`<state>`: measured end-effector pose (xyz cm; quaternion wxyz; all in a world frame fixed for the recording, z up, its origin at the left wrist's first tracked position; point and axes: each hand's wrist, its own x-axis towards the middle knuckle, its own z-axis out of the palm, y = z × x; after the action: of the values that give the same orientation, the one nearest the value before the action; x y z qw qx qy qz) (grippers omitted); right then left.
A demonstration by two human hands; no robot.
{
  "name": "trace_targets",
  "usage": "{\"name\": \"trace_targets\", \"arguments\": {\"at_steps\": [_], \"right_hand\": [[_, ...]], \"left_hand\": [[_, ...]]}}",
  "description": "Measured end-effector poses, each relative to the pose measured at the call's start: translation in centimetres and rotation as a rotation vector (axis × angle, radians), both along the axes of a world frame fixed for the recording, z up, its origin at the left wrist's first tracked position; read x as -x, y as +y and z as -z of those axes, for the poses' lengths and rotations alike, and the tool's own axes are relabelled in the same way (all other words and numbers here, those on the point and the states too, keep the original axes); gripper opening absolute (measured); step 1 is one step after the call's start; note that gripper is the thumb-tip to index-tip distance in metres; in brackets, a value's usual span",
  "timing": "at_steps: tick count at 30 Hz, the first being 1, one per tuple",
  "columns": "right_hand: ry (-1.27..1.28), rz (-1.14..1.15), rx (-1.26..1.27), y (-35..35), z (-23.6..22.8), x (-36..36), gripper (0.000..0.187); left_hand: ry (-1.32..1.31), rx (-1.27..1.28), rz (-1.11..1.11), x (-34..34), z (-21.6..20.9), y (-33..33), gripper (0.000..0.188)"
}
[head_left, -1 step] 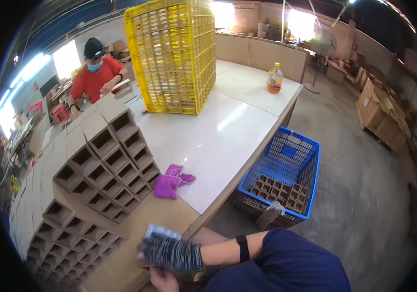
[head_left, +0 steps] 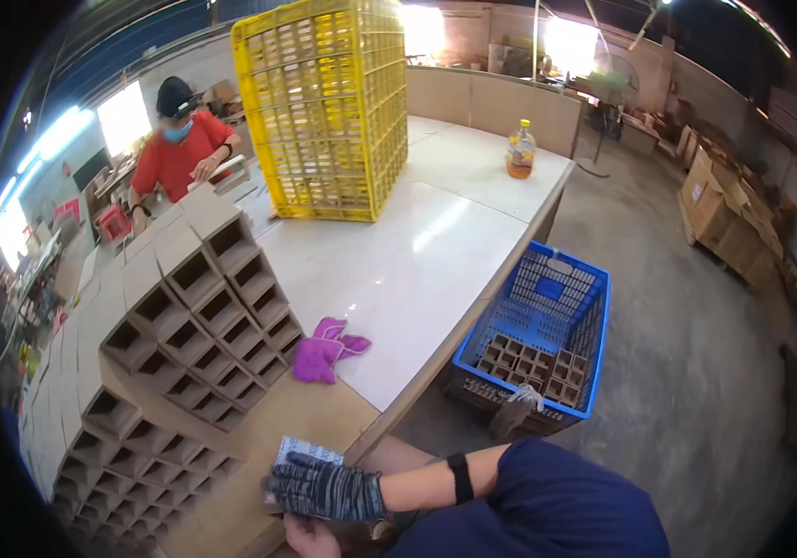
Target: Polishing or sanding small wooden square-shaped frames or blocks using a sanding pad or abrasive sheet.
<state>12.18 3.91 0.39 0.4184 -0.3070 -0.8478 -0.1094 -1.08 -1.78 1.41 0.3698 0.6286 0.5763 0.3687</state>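
My right hand, in a grey and black striped knit glove, lies over a white sheet with blue print, its fingers bent round the sheet's near side. The sheet looks like the back of sandpaper; its underside is hidden. Just below, my bare left hand is closed at the bottom edge of the view, close against the gloved one. What it grips is mostly covered by the glove. Both hands are at the near edge of a brown board on the table. Left of them rise stacked square, open-ended greyish-brown box pieces.
A purple cloth lies beyond my hands on the white tabletop. Farther back stand a tall yellow crate and a bottle of amber liquid. Right, on the floor, a blue crate holds box pieces. A co-worker works far left.
My gloved hand, blurred before, is sharp now and has shifted slightly down. More of the printed sheet shows beyond its fingers. My left hand has moved slightly down and left.
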Motion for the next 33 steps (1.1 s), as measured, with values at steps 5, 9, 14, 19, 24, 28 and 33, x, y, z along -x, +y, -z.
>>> {"name": "trace_targets", "arguments": {"at_steps": [5,9,14,19,24,28,33], "right_hand": [[0.027,0.400,0.286,3.5,2.1,-1.0,0.028],[0.097,0.090,0.103,1.5,-2.1,0.8,0.031],[-0.240,0.373,0.482,4.0,1.6,0.1,0.038],[0.054,0.436,0.228,4.0,0.8,-4.1,0.025],[-0.176,0.239,0.632,5.8,1.4,-4.4,0.029],[-0.290,0.107,0.383,5.4,0.7,-7.1,0.045],[-0.189,0.250,0.500,4.4,-3.4,-5.6,0.059]], "left_hand": [[-0.268,0.036,-0.039,-0.2,-1.3,0.2,0.020],[-0.436,0.016,0.000,1.3,0.3,1.3,0.025],[-0.360,0.117,-0.026,0.5,-2.3,1.2,0.029],[-0.561,0.194,-0.180,2.2,-2.2,1.8,0.029],[-1.179,0.265,-0.349,4.3,-1.4,2.2,0.024],[-0.544,0.178,-0.620,3.4,-0.7,1.5,0.037],[-0.357,-0.262,-0.177,1.9,0.1,1.5,0.020]]}}
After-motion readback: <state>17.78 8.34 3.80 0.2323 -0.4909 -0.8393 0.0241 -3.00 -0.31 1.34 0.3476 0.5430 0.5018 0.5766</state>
